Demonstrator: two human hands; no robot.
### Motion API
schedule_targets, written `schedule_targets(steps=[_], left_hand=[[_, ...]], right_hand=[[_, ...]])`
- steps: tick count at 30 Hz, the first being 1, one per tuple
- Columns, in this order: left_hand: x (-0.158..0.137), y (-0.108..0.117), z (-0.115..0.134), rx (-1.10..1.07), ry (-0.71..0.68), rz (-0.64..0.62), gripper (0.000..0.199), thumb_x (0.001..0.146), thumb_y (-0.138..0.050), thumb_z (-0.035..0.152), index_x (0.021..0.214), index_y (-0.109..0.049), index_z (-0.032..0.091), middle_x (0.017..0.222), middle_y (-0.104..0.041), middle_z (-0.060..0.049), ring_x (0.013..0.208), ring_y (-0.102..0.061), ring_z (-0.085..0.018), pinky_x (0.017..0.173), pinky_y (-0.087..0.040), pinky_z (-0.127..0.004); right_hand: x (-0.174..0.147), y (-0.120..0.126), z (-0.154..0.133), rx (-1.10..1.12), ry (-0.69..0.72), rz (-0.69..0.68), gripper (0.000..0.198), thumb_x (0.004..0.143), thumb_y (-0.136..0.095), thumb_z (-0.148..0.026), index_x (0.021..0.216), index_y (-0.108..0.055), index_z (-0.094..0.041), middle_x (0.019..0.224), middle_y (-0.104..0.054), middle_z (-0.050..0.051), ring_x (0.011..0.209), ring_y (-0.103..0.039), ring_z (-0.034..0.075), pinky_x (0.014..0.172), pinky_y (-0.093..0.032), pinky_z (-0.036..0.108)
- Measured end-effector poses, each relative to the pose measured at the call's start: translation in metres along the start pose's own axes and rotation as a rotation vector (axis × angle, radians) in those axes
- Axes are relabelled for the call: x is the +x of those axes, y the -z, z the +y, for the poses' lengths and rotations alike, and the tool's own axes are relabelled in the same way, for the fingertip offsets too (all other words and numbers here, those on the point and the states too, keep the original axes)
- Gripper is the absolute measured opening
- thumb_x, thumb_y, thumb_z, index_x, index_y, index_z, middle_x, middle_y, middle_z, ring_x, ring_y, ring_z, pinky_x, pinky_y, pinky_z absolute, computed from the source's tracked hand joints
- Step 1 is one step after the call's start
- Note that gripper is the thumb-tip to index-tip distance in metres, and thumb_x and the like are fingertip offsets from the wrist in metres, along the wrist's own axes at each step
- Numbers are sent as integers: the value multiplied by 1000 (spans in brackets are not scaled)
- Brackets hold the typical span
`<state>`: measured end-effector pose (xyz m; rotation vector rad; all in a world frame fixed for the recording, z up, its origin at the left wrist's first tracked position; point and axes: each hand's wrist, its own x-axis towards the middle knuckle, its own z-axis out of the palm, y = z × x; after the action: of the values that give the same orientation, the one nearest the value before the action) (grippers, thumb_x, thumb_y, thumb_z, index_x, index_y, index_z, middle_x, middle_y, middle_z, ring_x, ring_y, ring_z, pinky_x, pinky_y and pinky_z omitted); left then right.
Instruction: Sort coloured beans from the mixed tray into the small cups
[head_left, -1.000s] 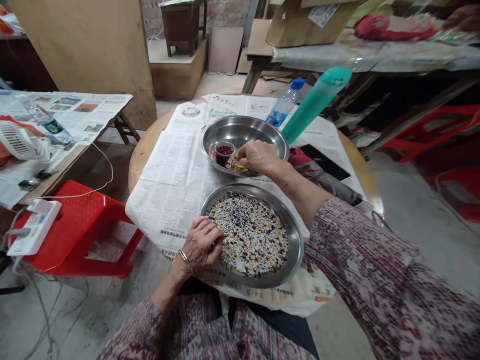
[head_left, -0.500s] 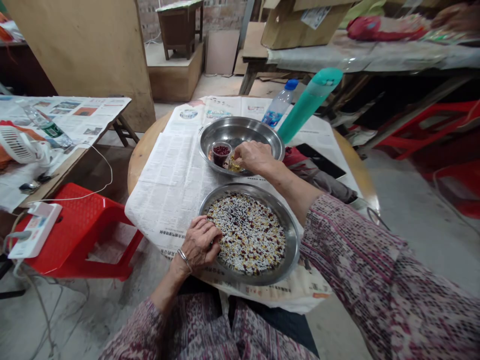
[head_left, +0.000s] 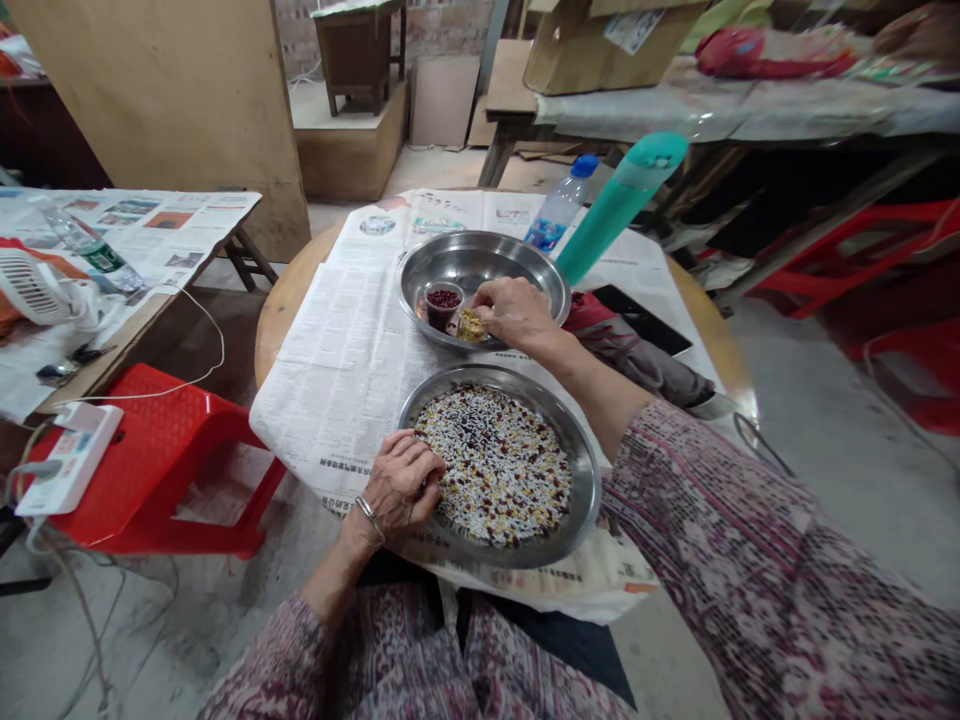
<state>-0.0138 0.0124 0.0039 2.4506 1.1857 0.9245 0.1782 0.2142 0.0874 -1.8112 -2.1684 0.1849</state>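
My left hand [head_left: 405, 482] is closed, fingers curled over the left rim of the near steel basin [head_left: 589, 500]. A mix of white, yellow, dark red and black grains [head_left: 495, 465] is spread across this basin. Inside the far steel basin [head_left: 510, 250], my right hand [head_left: 514, 308] has thumb and fingers pinched at a small cup of yellow grains [head_left: 471, 326]. Whatever lies between those fingertips is too small to make out. Beside the yellow grains stands a clear cup of dark red beans [head_left: 443, 305].
Newspaper [head_left: 337, 340] covers the round table. Behind the far basin stand a blue-capped bottle [head_left: 559, 208] and a tilted green bottle [head_left: 622, 205]. A dark phone-like slab [head_left: 641, 322] lies by a grey and red cloth [head_left: 637, 355]. To the left is a red stool [head_left: 172, 450] with a power strip [head_left: 71, 465].
My right hand has shifted slightly up and to the right, so more of the yellow grains shows. My left hand stays at the near basin's rim.
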Motion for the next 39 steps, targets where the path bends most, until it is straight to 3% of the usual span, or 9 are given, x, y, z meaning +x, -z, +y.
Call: schedule_targets(steps=[5,10,14,17,21,27,30,34,39], left_hand=[[1,-1,1,-14,-1,23,11,82,-46,14,83,-55,21,78,-62,-1,82,-58,-18,103,-40,-41],[1,0,2,-11,-4,25,11,81,-47,14,82,-55,21,78,-62,-1,82,-58,-18,103,-40,-42],[1,1,3,-1,2,16,13,84,-46,13,83,-55,21,78,-62,-1,83,-58,-18,103,-40,-42],[0,1,3,-1,-7,30,12,83,-46,12,85,-55,21,80,-62,-1,85,-58,-18,104,-40,-42],[-2,0,2,-35,-9,61,16,83,-45,9,92,-53,20,88,-62,-2,92,-58,-18,105,-39,-43],[-4,-3,1,-60,-4,123,24,85,-43,5,102,-50,19,103,-60,-7,105,-54,-20,105,-40,-44],[-5,-2,2,-84,17,152,23,88,-45,8,107,-48,19,111,-57,-10,111,-51,-22,101,-44,-42],[-5,-1,3,-107,26,161,25,89,-49,14,113,-48,18,115,-55,-12,112,-51,-23,98,-45,-42],[-4,0,4,-84,38,139,23,89,-50,15,112,-50,19,112,-57,-11,110,-53,-23,97,-45,-42]], right_hand=[[-69,10,0,169,135,4,19,85,-52,-26,88,-70,-21,84,-72,5,73,-61,17,66,-41,30],[-172,13,6,116,321,-399,13,81,-53,-16,77,-63,-23,77,-69,0,67,-58,14,61,-35,27],[-215,3,10,78,429,-636,17,75,-54,-9,69,-59,-23,69,-66,0,65,-56,15,60,-32,27],[-211,-9,10,60,462,-598,18,78,-52,-8,74,-62,-23,76,-68,1,69,-58,15,61,-32,27],[-176,-28,7,84,432,-349,20,86,-47,-13,88,-65,-22,88,-68,4,80,-59,17,69,-37,27],[-140,-49,-18,22,190,-28,24,90,-52,-31,106,-66,-19,109,-64,13,103,-52,27,85,-41,38],[-144,-55,-31,121,320,-87,31,86,-59,-33,113,-63,-19,115,-61,14,107,-50,27,88,-42,39],[-158,-56,-32,271,584,-258,24,76,-64,-18,100,-65,-18,104,-61,9,100,-53,22,84,-44,33],[-163,-40,5,188,486,-285,22,79,-50,-6,85,-66,-19,88,-63,5,84,-56,18,76,-43,29]])
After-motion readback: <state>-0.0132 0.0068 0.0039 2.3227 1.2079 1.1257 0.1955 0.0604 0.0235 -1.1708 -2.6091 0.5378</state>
